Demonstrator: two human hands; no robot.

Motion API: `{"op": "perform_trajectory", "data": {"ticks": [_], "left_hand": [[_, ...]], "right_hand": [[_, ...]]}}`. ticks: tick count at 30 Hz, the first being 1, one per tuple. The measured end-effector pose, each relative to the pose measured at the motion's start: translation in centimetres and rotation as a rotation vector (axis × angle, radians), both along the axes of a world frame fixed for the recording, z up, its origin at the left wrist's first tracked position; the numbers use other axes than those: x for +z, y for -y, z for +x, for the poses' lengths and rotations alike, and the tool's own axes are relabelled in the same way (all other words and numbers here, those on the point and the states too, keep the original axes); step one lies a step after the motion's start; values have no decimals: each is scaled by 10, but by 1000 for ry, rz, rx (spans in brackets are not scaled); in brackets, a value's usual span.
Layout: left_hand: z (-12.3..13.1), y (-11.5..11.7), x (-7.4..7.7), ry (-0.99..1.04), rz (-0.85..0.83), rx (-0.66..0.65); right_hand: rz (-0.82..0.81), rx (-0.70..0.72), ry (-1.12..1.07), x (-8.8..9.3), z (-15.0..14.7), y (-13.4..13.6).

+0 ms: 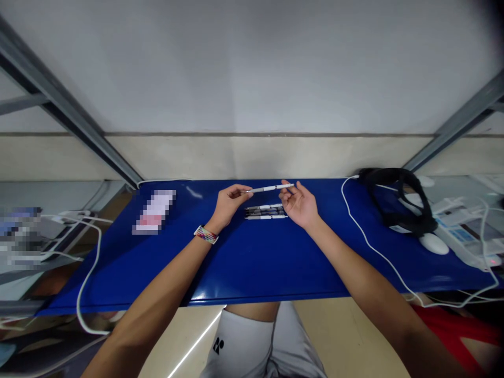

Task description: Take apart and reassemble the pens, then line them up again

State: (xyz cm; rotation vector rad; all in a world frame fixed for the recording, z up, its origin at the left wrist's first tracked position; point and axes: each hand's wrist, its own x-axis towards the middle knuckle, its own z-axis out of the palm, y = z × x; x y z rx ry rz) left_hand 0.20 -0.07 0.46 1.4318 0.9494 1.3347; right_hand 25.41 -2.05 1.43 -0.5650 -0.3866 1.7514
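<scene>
A white pen (268, 188) with dark bands is held up nearly level above the blue table. Its left end is pinched between the thumb and fingers of my left hand (229, 206), which wears a colourful wristband (206, 234). At the other end, my right hand (301, 205) is turned palm up, with loosely curled fingers touching the pen and the thumb close to its tip. Just below lie several similar pens (265, 212), side by side on the table; my right fingers partly cover their right ends.
On the blue table (252, 262), a blurred-out flat item (155, 212) lies left. A black headset (401, 202), white cable (366, 236) and white rounded device (433, 243) sit right. Metal posts (79, 100) flank the table; a wall (252, 79) stands behind. Red fabric (457, 331) shows lower right.
</scene>
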Motion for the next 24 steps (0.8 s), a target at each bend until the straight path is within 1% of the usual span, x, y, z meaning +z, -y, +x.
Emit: {"op": "perform_trajectory", "data": {"ticks": [4,9,14,18,24], "left_hand": [[0,0,0,4,-2,-2],[0,-1,-1,9,-4,-9],[0,-2,-2,-3,-3,-2],[-1,-2,-4,6,-4,0],[0,-2,-5,-3,-4,-6]], "right_hand": [[17,4,43,-2,2,-2],[18,1,8,-3,1,-3],[27,1,46,-3,1,-3],[17,10,32,-3,1,-3],[7,-15,15,-2,0,-4]]}}
